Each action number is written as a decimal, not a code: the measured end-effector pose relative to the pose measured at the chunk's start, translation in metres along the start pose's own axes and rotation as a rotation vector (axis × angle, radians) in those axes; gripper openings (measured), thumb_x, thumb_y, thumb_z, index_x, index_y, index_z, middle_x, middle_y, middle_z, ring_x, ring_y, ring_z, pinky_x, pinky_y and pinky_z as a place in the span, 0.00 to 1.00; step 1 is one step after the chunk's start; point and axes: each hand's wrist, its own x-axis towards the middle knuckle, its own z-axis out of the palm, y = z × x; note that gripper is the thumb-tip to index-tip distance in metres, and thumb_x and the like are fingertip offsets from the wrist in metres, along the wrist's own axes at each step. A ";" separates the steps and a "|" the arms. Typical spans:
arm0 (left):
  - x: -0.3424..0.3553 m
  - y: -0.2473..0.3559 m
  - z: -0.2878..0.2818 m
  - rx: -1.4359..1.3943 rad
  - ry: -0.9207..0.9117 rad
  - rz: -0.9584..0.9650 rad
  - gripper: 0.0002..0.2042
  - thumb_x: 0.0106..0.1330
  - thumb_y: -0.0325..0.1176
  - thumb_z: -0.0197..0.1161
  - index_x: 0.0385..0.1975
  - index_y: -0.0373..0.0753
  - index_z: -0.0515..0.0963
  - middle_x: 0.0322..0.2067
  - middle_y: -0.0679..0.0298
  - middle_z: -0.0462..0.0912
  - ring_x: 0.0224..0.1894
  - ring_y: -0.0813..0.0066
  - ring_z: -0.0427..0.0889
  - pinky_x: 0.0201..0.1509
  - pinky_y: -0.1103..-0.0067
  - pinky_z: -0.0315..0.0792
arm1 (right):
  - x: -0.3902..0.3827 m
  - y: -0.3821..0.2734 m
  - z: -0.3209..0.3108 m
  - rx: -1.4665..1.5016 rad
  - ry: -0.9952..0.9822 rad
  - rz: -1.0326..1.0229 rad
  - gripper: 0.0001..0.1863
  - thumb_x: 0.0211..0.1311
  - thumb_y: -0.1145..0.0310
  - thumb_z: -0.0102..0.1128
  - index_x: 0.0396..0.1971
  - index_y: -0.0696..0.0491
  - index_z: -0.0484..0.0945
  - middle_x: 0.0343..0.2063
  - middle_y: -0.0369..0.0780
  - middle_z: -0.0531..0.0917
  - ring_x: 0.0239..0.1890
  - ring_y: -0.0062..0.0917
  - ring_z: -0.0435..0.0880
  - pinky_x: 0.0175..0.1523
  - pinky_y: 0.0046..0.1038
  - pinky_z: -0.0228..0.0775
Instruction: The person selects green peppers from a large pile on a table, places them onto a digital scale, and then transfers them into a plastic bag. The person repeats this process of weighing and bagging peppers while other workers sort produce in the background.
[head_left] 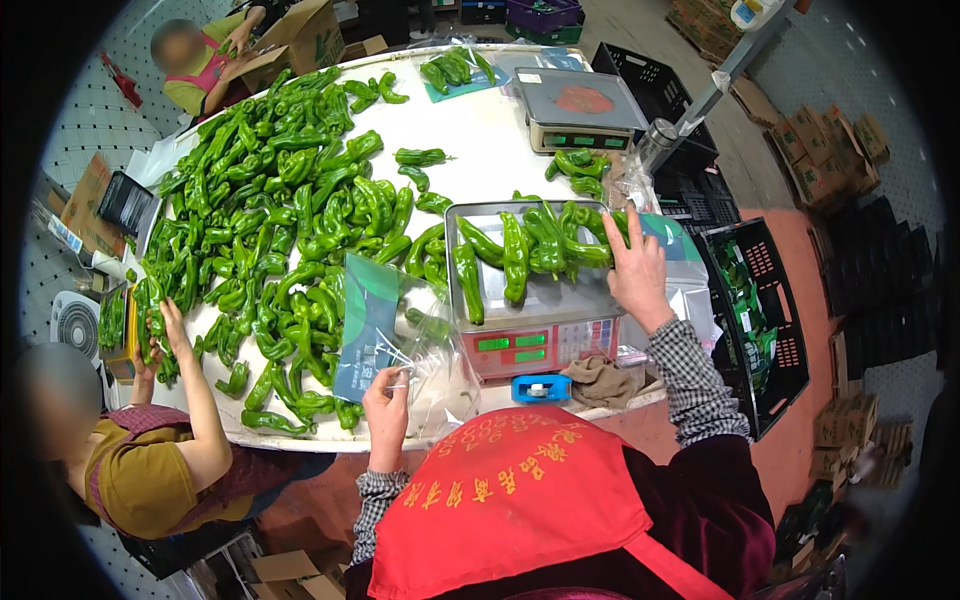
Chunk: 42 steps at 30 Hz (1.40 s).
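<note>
Weighing seems under way: green peppers [546, 245] lie on the scale [588, 337], the right hand [640, 272] spreading its fingers at their edge. The left hand [385, 408] pinches a seemingly unfilled bag [368, 325]; a big heap [300, 190] lies loose on the tabletop [430, 120]

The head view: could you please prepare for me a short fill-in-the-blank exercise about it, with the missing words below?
1. The camera wearer's ____ hand holds a plastic bag.
2. The electronic scale nearest the wearer's right hand carries peppers of ____ colour.
3. Seen in the picture, the brown cloth lies to the ____ of the blue tape dispenser.
4. The wearer's apron is ____ with yellow lettering.

Missing words: left; green; right; red.
</note>
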 end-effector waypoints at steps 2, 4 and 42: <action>-0.001 -0.003 0.001 -0.028 0.006 0.008 0.09 0.73 0.31 0.64 0.42 0.31 0.82 0.30 0.68 0.84 0.31 0.86 0.74 0.34 0.82 0.69 | 0.003 0.014 0.000 -0.040 -0.028 -0.035 0.53 0.43 0.79 0.65 0.76 0.37 0.61 0.73 0.50 0.61 0.39 0.41 0.77 0.47 0.39 0.72; 0.000 -0.003 0.002 -0.045 0.018 0.006 0.08 0.73 0.31 0.64 0.42 0.31 0.82 0.28 0.69 0.83 0.30 0.86 0.73 0.32 0.82 0.68 | 0.005 0.027 -0.003 -0.068 -0.074 0.044 0.52 0.43 0.77 0.66 0.75 0.40 0.62 0.72 0.50 0.64 0.41 0.43 0.79 0.48 0.39 0.73; -0.023 0.064 0.046 -0.255 -0.298 0.547 0.13 0.76 0.32 0.58 0.52 0.33 0.83 0.29 0.53 0.87 0.28 0.69 0.86 0.34 0.72 0.78 | -0.049 -0.296 0.024 0.509 -0.014 -0.713 0.33 0.60 0.67 0.57 0.69 0.46 0.71 0.72 0.52 0.64 0.45 0.44 0.77 0.54 0.43 0.75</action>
